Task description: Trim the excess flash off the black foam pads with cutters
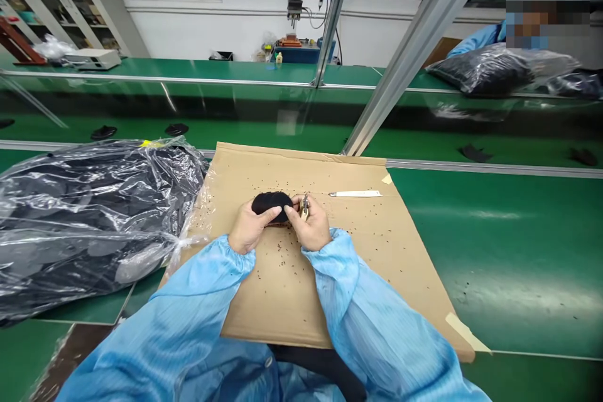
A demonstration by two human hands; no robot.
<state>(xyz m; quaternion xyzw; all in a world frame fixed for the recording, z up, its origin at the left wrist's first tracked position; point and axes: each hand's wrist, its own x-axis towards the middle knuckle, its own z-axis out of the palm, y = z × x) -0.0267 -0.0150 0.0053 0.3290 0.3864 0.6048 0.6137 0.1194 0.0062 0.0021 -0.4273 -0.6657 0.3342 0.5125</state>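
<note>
Over the middle of a brown cardboard sheet (377,226), my left hand (248,226) grips the left side of a black rounded piece (272,202), its thumb lying on top. The thumb of my right hand (311,226) presses the same piece at its right edge. A small metal tool (304,207), perhaps snips, is also held in the fingers of my right hand. To the right on the cardboard lies a thin white tool (357,193) with a dark tip. Small dark specks are scattered around both hands.
A large clear bag (94,220) of black pieces lies at the left, touching the cardboard. Behind stands a metal post (400,69) beside a green belt (254,116) carrying a few black pieces. Another person's blue sleeve (478,39) shows behind filled bags (490,69) at the back right.
</note>
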